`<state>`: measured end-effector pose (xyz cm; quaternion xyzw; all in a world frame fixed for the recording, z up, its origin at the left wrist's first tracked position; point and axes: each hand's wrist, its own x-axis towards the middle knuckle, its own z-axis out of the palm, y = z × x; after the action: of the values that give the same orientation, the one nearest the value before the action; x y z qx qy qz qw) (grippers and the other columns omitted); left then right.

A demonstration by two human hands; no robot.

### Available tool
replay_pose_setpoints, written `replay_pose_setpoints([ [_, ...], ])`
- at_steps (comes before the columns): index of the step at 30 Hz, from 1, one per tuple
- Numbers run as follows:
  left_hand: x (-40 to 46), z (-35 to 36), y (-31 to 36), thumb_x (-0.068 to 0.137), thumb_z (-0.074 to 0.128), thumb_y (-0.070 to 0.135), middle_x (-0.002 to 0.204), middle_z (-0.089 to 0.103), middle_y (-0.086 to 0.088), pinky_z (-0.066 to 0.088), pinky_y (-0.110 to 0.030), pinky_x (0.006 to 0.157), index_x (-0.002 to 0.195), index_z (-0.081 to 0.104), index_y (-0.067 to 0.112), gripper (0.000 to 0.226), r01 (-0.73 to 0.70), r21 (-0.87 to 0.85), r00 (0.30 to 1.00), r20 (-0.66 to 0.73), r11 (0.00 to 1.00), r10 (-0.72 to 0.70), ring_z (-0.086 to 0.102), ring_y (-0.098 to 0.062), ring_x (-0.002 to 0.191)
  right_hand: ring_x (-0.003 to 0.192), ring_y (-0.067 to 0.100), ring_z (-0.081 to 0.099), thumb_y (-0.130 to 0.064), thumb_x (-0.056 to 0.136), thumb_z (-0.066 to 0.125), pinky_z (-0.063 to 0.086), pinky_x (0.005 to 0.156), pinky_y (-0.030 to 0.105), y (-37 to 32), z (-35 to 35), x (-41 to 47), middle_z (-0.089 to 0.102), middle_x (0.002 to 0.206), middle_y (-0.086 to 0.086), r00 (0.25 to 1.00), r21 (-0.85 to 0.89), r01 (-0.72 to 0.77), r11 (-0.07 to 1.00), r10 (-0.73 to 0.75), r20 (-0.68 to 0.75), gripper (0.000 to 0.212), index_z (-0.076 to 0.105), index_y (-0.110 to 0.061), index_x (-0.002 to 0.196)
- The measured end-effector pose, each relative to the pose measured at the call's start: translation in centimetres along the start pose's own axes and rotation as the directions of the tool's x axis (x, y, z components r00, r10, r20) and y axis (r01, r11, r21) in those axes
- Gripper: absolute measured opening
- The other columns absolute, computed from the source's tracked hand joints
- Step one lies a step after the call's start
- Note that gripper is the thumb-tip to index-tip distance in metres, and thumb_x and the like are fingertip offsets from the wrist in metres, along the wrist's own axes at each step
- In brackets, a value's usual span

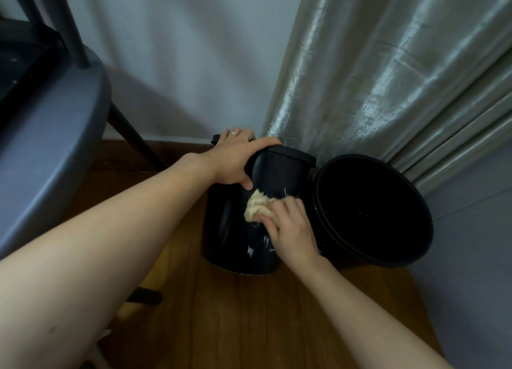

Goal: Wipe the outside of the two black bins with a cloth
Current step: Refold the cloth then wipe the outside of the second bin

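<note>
Right now the left hand (pixel 235 158) clamps over the lid and top edge of the lidded bin (pixel 241 224), thumb down its near side, w/ a ring on one finger. The right hand (pixel 288 224) holds a bunched tan cloth (pixel 256 206), fingers closed on it, pressing it vs. the bin's near wall at mid-height. The open bin (pixel 374 211) sits just right of it, tipped so its mouth faces the camera; whether the 2 touch I can't tell.

Step in hand, as I read it: wiping the 1st bin's side; the 2nd looks not yet started.

To do it well:
- Keep the top grip firm so the bin doesn't skid on the wood floor (pixel 249 313).
- Stroke top to bottom w/ overlap, then turn the bin w/ the left hand to reach the far side by the curtain (pixel 388 78).
- Refold the cloth to a clean face; a tight wad prob. gives little contact area.
- Go lightly over the small white print low on the wall.

Materials etc.:
- Both bins: smooth black, slight sheen, cylindrical; lidded one has a lid that overhangs.
- Cloth: fuzzy, soft, crumpled.
- Curtain: glossy, pale, pleated.
- Far left: grey rounded chair seat (pixel 50 136) on dark legs.
</note>
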<state>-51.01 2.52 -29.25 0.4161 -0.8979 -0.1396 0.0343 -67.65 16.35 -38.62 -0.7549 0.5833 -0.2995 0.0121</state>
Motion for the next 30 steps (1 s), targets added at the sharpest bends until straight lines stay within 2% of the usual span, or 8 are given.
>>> replay_pose_setpoints([
  [4, 0.0, 0.1, -0.1, 0.064, 0.087, 0.033, 0.106, 0.029, 0.002, 0.023, -0.043, 0.105, 0.148, 0.020, 0.045, 0.108, 0.006, -0.003, 1.000, 0.001, 1.000, -0.006, 0.034, -0.025, 0.110, 0.081, 0.023, 0.050, -0.029, 0.091, 0.059, 0.051, 0.064, 0.038, 0.4, 0.1, -1.3, 0.051, 0.087, 0.007, 0.985, -0.019, 0.145, 0.989, -0.142, 0.097, 0.021, 0.058, -0.009, 0.087],
  [9, 0.0, 0.2, -0.2, 0.065, 0.086, 0.036, 0.106, 0.028, 0.002, 0.023, -0.041, 0.103, 0.148, 0.017, 0.045, 0.109, 0.002, 0.022, 1.000, -0.004, 1.000, -0.002, 0.034, -0.026, 0.111, 0.084, 0.024, 0.050, -0.026, 0.089, 0.064, 0.048, 0.069, 0.034, 0.2, -0.4, 1.2, 0.054, 0.089, 0.009, 1.000, -0.056, 0.017, 0.998, -0.018, -0.009, 0.022, 0.062, -0.006, 0.096],
  [11, 0.1, 0.2, -0.3, 0.064, 0.086, 0.035, 0.107, 0.028, 0.002, 0.023, -0.041, 0.103, 0.148, 0.017, 0.045, 0.109, 0.001, 0.024, 1.000, -0.003, 1.000, -0.001, 0.034, -0.026, 0.111, 0.083, 0.024, 0.050, -0.023, 0.088, 0.066, 0.049, 0.068, 0.034, 0.1, -0.1, 0.5, 0.053, 0.089, 0.008, 0.999, -0.051, 0.038, 0.998, -0.038, -0.008, 0.018, 0.059, -0.008, 0.095],
  [17, 0.1, 0.3, -0.5, 0.063, 0.087, 0.034, 0.106, 0.028, 0.002, 0.023, -0.041, 0.103, 0.148, 0.019, 0.045, 0.109, 0.008, 0.013, 1.000, -0.011, 1.000, -0.008, 0.035, -0.027, 0.111, 0.081, 0.020, 0.047, -0.026, 0.091, 0.058, 0.050, 0.065, 0.037, -0.2, 0.3, -2.6, 0.051, 0.088, 0.005, 0.974, 0.017, 0.146, 0.989, -0.147, 0.174, 0.016, 0.058, -0.010, 0.090],
  [19, 0.1, 0.3, -0.4, 0.063, 0.087, 0.034, 0.106, 0.028, 0.002, 0.023, -0.041, 0.103, 0.148, 0.019, 0.045, 0.109, 0.010, 0.011, 1.000, -0.014, 1.000, -0.010, 0.035, -0.027, 0.111, 0.084, 0.021, 0.050, -0.029, 0.090, 0.057, 0.046, 0.072, 0.031, -0.5, -0.3, -1.6, 0.054, 0.090, 0.004, 0.994, 0.070, 0.043, 0.997, -0.050, 0.100, 0.018, 0.057, -0.012, 0.094],
  [21, 0.0, 0.2, -0.4, 0.064, 0.087, 0.034, 0.107, 0.030, 0.001, 0.023, -0.041, 0.103, 0.149, 0.018, 0.044, 0.109, 0.014, 0.013, 1.000, -0.011, 1.000, -0.014, 0.035, -0.027, 0.112, 0.085, 0.020, 0.053, -0.031, 0.091, 0.061, 0.042, 0.073, 0.029, -0.7, -1.4, 0.0, 0.058, 0.092, 0.004, 0.990, 0.108, -0.132, 0.985, 0.135, -0.027, 0.022, 0.058, -0.011, 0.098],
  [25, 0.1, 0.2, -0.3, 0.067, 0.085, 0.035, 0.120, 0.038, -0.005, 0.022, -0.042, 0.106, 0.149, 0.016, 0.045, 0.108, 0.018, 0.005, 1.000, 0.002, 1.000, -0.018, 0.034, -0.028, 0.116, 0.084, 0.016, 0.055, -0.039, 0.094, 0.060, 0.043, 0.073, 0.034, -0.4, -4.3, 3.2, 0.059, 0.099, -0.001, 0.869, 0.128, -0.470, 0.873, 0.483, -0.108, 0.026, 0.054, -0.016, 0.104],
  [30, 0.0, 0.1, 0.0, 0.067, 0.085, 0.036, 0.118, 0.038, -0.003, 0.022, -0.042, 0.106, 0.148, 0.016, 0.045, 0.107, 0.007, 0.005, 1.000, 0.000, 1.000, -0.007, 0.034, -0.027, 0.116, 0.084, 0.019, 0.055, -0.042, 0.095, 0.056, 0.037, 0.069, 0.033, -0.5, -4.3, 4.4, 0.054, 0.103, -0.002, 0.844, 0.055, -0.534, 0.844, 0.536, -0.032, 0.024, 0.047, -0.021, 0.102],
])
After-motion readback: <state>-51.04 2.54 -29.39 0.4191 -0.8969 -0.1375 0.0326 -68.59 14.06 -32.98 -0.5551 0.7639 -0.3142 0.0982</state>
